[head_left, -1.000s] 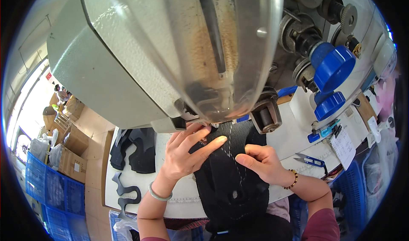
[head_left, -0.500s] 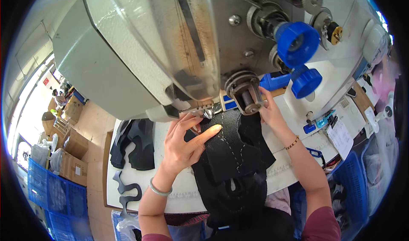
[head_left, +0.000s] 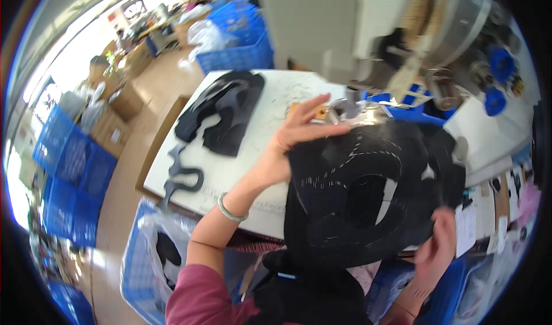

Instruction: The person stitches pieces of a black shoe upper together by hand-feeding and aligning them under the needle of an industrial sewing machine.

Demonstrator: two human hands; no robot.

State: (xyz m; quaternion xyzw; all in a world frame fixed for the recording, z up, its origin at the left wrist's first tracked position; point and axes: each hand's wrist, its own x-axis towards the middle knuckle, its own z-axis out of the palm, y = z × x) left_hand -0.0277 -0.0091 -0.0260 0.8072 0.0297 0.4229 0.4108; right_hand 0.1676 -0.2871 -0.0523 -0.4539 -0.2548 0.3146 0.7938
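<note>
A large black stitched fabric piece [head_left: 336, 227], with dashed white stitch lines and an oval opening, is spread below the sewing machine head [head_left: 397, 66]. Its upper edge lies by the shiny metal part [head_left: 371, 115] under the machine. My left hand [head_left: 293, 132] is at its upper left corner, index finger and thumb stretched apart, the palm close to the edge. At the lower right edge my right hand [head_left: 436, 244] has its fingers closed on the fabric, somewhat blurred. The fabric hides part of that grip.
Black cut pieces [head_left: 230, 112] and a grey curved strip [head_left: 187, 178] lie left on the white table [head_left: 261, 201]. A blue crate with a plastic bag [head_left: 138, 256] stands below its left edge. Blue crates [head_left: 69, 146] and cartons [head_left: 112, 126] line the floor farther left.
The view has turned, so the machine sits farther right. The black fabric is now spread wider and turned. My right hand has moved from beside the machine to the fabric's lower right edge.
</note>
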